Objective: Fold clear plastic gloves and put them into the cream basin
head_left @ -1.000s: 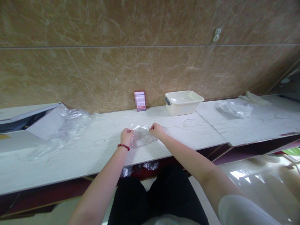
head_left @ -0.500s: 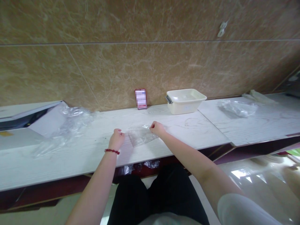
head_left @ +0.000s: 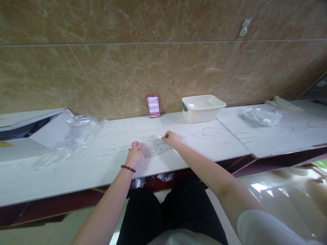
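A clear plastic bag [head_left: 154, 147] lies flat on the white wood-grain counter [head_left: 102, 173] in front of me. My right hand [head_left: 170, 139] pinches the bag's upper right part between thumb and fingers. At the bag's left edge is my left hand [head_left: 135, 152], a red bead bracelet on its wrist. Its fingers are partly bent and slightly apart, touching or very near the edge; no grip on the plastic shows.
A cream plastic tub [head_left: 201, 112] with a grey handle stands by the tiled wall. Left of it leans a small card [head_left: 153, 106]. Crumpled clear plastic [head_left: 80, 136] lies beside an open white box [head_left: 28, 149] at left. More clear plastic [head_left: 260, 116] sits at right.
My left hand has moved right, up to the bag's left edge. My right hand keeps its pinch on the bag with hardly any movement.
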Demonstrator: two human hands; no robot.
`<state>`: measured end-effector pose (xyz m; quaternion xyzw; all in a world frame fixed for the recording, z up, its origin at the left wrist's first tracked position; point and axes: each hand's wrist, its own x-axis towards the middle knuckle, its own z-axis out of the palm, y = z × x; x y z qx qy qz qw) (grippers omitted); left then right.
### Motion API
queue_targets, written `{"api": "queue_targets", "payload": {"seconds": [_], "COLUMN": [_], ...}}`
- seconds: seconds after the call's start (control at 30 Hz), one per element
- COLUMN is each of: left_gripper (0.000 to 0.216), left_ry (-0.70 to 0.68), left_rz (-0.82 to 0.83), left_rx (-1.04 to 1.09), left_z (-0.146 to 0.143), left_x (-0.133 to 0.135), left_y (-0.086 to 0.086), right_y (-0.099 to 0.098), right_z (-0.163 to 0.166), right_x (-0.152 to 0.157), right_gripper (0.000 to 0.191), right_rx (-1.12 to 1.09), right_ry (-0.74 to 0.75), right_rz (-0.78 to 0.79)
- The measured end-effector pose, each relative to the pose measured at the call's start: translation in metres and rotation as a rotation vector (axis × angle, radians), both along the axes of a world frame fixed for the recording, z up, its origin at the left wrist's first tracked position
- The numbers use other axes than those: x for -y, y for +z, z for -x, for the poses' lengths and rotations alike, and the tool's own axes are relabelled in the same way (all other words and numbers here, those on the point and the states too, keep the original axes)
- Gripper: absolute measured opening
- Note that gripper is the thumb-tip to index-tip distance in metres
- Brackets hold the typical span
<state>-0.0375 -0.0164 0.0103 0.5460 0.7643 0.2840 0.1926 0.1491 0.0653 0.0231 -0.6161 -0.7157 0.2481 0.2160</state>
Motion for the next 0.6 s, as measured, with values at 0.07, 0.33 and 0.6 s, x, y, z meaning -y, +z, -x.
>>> {"api": "queue_targets", "payload": {"seconds": [0.07,0.33,0.6], "left_gripper": [0.033,0.041,0.039], "left_ry": [0.009,-0.072,-0.205], "left_rz": [-0.013,-0.113,-0.084], "left_rx": [0.020,-0.172,-0.456], "left_z": [-0.002,0.002,-0.003], "left_x": [-0.004,-0.006,-0.006], "left_y": [-0.001,-0.003,0.000], "right_y": [0.000,-0.009,-0.017], "right_z": [0.000,-0.001,0.000], "right_x": [0.000,-0.004,-0.010], "right_gripper": [0.013,0.018,0.024], "right_rx": [0.003,-0.052,-0.080], "right_ry": [0.001,0.012,0.046], "right_rz": [0.002,-0.044,-0.029]}}
